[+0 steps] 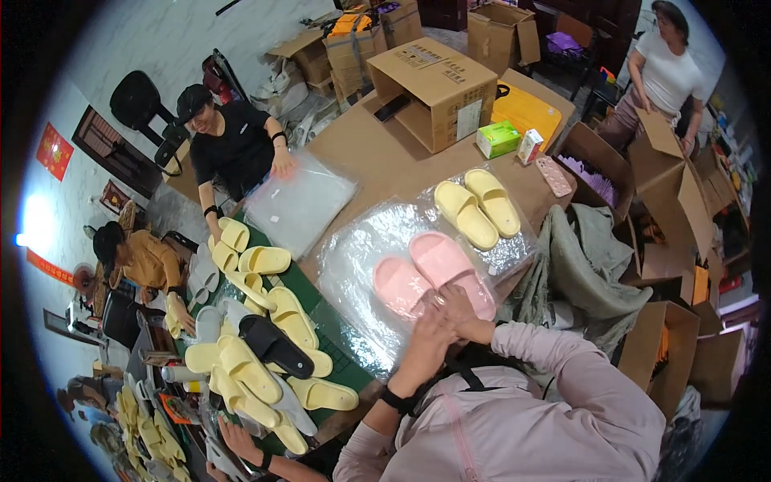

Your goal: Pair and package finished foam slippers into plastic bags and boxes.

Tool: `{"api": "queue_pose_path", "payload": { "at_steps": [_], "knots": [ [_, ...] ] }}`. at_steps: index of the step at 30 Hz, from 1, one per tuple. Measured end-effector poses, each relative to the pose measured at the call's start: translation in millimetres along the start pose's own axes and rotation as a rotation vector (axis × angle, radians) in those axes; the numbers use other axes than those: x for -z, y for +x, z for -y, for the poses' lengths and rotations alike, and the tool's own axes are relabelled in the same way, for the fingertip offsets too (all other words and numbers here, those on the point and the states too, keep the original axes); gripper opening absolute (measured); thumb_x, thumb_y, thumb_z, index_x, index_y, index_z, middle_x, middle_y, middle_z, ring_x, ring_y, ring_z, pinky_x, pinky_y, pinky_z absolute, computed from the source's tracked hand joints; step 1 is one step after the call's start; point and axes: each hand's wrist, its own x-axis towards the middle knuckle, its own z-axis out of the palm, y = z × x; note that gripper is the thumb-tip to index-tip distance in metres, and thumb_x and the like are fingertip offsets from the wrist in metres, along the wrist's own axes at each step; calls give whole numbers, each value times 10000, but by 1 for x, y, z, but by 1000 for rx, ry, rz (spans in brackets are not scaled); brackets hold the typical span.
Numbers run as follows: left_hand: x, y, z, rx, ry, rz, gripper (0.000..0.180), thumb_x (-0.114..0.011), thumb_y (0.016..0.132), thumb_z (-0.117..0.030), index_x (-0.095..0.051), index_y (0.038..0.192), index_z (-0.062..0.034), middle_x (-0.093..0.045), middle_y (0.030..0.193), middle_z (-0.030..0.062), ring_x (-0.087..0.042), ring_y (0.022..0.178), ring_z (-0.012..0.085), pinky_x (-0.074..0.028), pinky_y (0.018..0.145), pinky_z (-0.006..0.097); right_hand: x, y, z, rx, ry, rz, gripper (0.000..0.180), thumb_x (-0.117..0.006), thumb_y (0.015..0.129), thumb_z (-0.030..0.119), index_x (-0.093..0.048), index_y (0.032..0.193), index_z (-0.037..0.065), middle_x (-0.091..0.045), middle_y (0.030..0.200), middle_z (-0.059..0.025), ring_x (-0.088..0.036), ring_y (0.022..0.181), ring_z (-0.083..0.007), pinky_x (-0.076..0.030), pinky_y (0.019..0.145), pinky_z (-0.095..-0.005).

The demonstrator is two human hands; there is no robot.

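near centre: left hand (430, 331) and right hand (459, 312) together, overlapping at near end of pink slides (438, 261); cannot tell whether gripping | under pink slides: clear plastic bags (352, 277) | farther, rightward: yellow pair of slides (466, 214) | left: heap of yellow slides (250, 373), black slide (275, 345) atop | far: cardboard box (430, 88)

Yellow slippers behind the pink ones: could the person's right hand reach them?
Probably yes: the right hand is at the pink slippers, and the yellow pair lies just beyond, with nothing tall between.
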Motion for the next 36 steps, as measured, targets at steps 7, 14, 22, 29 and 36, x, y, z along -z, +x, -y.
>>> {"api": "queue_pose_path", "payload": {
  "at_steps": [7,14,22,29,36],
  "knots": [
    [11,6,-53,-91,-396,283,373,-495,874,-66,-527,1242,-117,-320,1388,188,-359,1251,334,-288,1028,365,13,42,-14,-129,-18,-59,323,-554,697,162,-523,997,45,-545,865,-192,-525,813,-362,-380,648,-479],
    [12,2,-43,21,-443,196,425,-510,888,-119,-437,1306,-107,-298,1393,202,-335,1266,344,-299,1025,367,47,77,-89,-140,-252,-84,228,-536,736,188,-554,944,94,-559,897,-101,-519,866,-316,-381,703,-467],
    [27,-19,16,279,-206,-237,391,-563,849,-94,-490,1233,-90,-411,1301,204,-430,1186,342,-387,942,370,65,73,-238,-266,-269,72,352,-497,807,158,-547,1144,70,-524,1156,-205,-490,1078,-341,-399,922,-392],
    [79,-119,82,788,-351,-918,429,-551,848,-61,-432,1257,-7,-477,1216,115,-491,1046,218,-407,882,309,48,-7,-119,-432,104,-251,312,-480,828,47,-494,1129,-33,-499,1077,-223,-457,1052,-367,-348,922,-407],
    [126,-238,143,1145,350,-1549,619,-603,823,-128,-302,1360,-66,-383,1304,232,-394,1182,352,-297,1005,414,28,-31,-41,-350,337,27,318,-517,808,4,-512,1125,39,-526,1036,-106,-514,779,-173,-437,661,-272]
  ]
}}
